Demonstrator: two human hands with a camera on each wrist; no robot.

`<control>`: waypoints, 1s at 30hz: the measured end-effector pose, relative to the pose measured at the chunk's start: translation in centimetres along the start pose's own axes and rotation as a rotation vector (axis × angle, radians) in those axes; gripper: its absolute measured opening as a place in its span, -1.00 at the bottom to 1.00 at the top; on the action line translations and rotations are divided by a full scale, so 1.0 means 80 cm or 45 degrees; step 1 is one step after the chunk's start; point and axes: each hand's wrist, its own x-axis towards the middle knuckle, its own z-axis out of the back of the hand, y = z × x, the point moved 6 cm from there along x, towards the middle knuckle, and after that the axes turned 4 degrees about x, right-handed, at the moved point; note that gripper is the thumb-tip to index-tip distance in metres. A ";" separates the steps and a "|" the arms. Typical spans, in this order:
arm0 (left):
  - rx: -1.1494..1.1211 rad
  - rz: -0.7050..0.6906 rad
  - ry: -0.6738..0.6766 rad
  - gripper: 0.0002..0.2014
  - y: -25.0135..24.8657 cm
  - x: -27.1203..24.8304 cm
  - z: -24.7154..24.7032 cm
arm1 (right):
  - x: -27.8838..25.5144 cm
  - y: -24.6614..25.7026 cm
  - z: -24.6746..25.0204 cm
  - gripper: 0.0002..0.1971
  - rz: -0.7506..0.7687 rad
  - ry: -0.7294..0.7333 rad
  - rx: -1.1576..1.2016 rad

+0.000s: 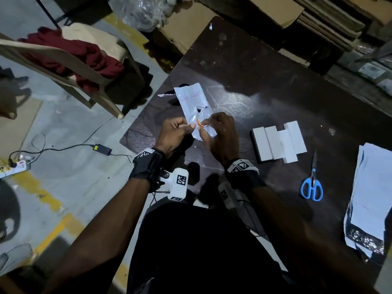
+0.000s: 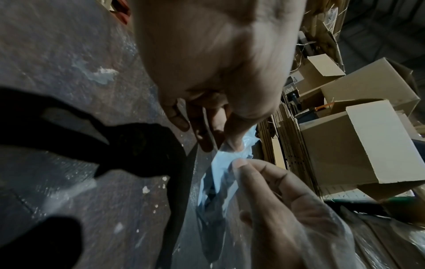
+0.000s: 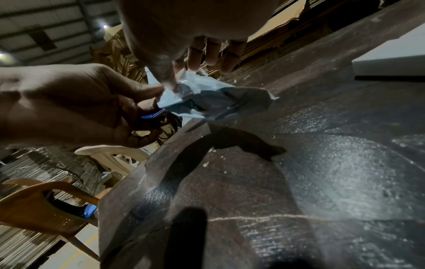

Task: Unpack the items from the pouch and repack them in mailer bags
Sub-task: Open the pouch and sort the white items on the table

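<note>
A white plastic pouch [image 1: 194,102], torn open with a dark hole and a small orange mark, lies on the dark table [image 1: 254,77] with its near end lifted. My left hand [image 1: 190,126] pinches that near end from the left. My right hand [image 1: 204,124] pinches it from the right, with the other fingers spread. In the left wrist view the left hand [image 2: 220,144] grips the crumpled pouch [image 2: 218,182] between thumb and fingers. The right wrist view has the right hand [image 3: 176,80] pinching the pouch [image 3: 218,98] opposite the left hand. What is inside the pouch is hidden.
Several white boxes [image 1: 277,143] lie side by side right of my hands. Blue-handled scissors [image 1: 311,181] lie further right, beside a stack of mailer bags [image 1: 369,198] at the table's right edge. A chair with red cloth [image 1: 70,54] stands left; cardboard boxes [image 1: 186,26] behind.
</note>
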 end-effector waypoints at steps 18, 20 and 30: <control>0.003 -0.015 -0.081 -0.71 -0.004 -0.008 -0.005 | 0.012 -0.006 -0.008 -0.85 -0.118 0.115 0.072; 0.027 -0.022 -0.082 -0.70 -0.005 -0.008 -0.005 | 0.012 -0.005 -0.008 -0.86 -0.137 0.095 0.087; 0.150 -0.067 -0.120 -0.83 -0.011 -0.008 -0.006 | 0.014 0.002 -0.001 -0.79 -0.229 0.057 0.145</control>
